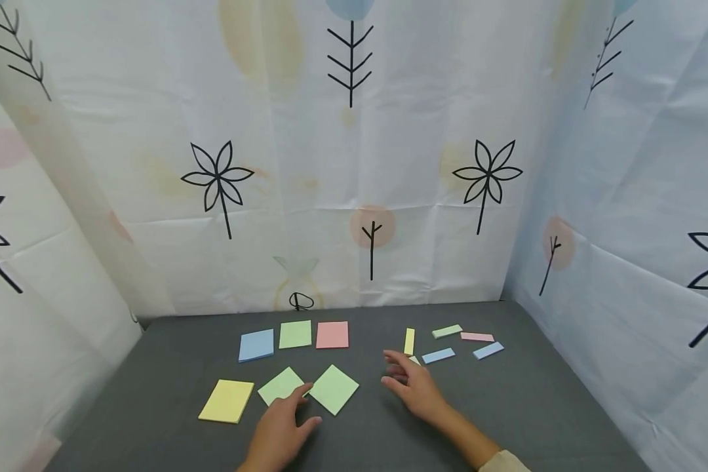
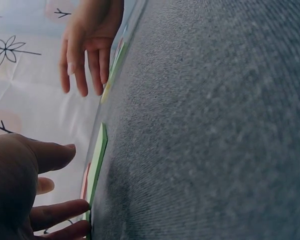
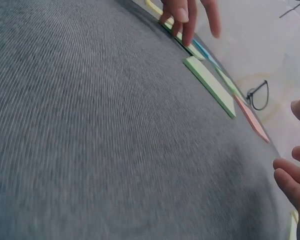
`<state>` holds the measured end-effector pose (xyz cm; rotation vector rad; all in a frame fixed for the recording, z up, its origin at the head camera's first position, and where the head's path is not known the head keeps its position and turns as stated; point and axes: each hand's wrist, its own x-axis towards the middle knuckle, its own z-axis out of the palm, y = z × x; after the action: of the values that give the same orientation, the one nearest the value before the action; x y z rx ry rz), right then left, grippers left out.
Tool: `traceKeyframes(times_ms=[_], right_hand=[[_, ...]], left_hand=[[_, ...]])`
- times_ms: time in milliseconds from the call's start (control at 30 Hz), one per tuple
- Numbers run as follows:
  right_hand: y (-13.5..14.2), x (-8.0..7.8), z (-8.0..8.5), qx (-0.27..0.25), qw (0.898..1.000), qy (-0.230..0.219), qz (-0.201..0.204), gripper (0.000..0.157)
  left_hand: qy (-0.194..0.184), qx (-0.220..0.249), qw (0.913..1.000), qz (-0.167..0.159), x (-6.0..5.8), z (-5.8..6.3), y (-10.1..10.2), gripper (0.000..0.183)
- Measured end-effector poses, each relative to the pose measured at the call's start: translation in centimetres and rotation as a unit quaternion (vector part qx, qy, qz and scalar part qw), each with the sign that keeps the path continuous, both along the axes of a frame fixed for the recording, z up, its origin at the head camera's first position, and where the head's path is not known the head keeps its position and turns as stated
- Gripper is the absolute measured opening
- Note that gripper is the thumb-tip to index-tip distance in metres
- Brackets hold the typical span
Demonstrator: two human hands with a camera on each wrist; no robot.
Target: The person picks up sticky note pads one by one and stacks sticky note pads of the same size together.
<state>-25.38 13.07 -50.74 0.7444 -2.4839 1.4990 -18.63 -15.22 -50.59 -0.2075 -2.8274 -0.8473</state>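
My left hand [image 1: 280, 429] is over the near edge of a green sticky note pad [image 1: 278, 387], fingers loosely bent and thumb apart, holding nothing. In the left wrist view its lower fingers [image 2: 65, 210] overlap a green pad's edge. Just right of it a second green pad [image 1: 334, 390] lies turned like a diamond. My right hand [image 1: 419, 393] hovers with relaxed, spread fingers and an empty grasp. It is nearest a yellow strip [image 1: 410, 341] and a pale strip [image 1: 415, 360] that the fingers partly cover.
A yellow pad [image 1: 227, 401] lies at left. Blue [image 1: 256, 345], green [image 1: 295, 334] and pink pads [image 1: 333, 335] form a back row. Narrow green [image 1: 446, 332], pink [image 1: 476, 337] and blue strips [image 1: 438, 356] are scattered at right. Patterned cloth [image 1: 354, 164] walls the grey table [image 1: 171, 367].
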Motion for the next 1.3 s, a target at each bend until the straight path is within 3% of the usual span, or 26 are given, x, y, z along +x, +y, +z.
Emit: traceKeyframes(times_ms=[267, 533, 767, 833, 1067, 1300], right_hand=[[-2.4, -0.5, 0.0, -0.049, 0.996, -0.067, 0.043, 0.049], [-3.7, -1.2, -0.2, -0.086, 0.990, -0.101, 0.052, 0.052], [-4.3, 0.8, 3.1, -0.071, 0.991, -0.104, 0.039, 0.045], [-4.4, 1.0, 3.2, -0.074, 0.991, -0.106, 0.030, 0.045], [-4.5, 0.0, 0.9, -0.087, 0.990, -0.111, 0.016, 0.047], [-4.1, -1.1, -1.1, -0.135, 0.986, -0.096, 0.026, 0.047]], left_hand=[[0.019, -0.019, 0.9993, 0.025, -0.3, -0.7, 0.9, 0.062], [0.035, -0.028, 0.9984, 0.035, -0.5, -0.8, 1.7, 0.063], [0.028, -0.019, 0.9989, 0.033, -1.3, -0.9, 2.6, 0.063], [0.019, -0.010, 0.9992, 0.034, -1.7, -1.1, 3.0, 0.064], [0.038, 0.003, 0.9992, 0.013, -3.0, -1.8, 4.3, 0.068], [0.043, 0.022, 0.9988, -0.004, -4.0, -2.1, 5.1, 0.064]])
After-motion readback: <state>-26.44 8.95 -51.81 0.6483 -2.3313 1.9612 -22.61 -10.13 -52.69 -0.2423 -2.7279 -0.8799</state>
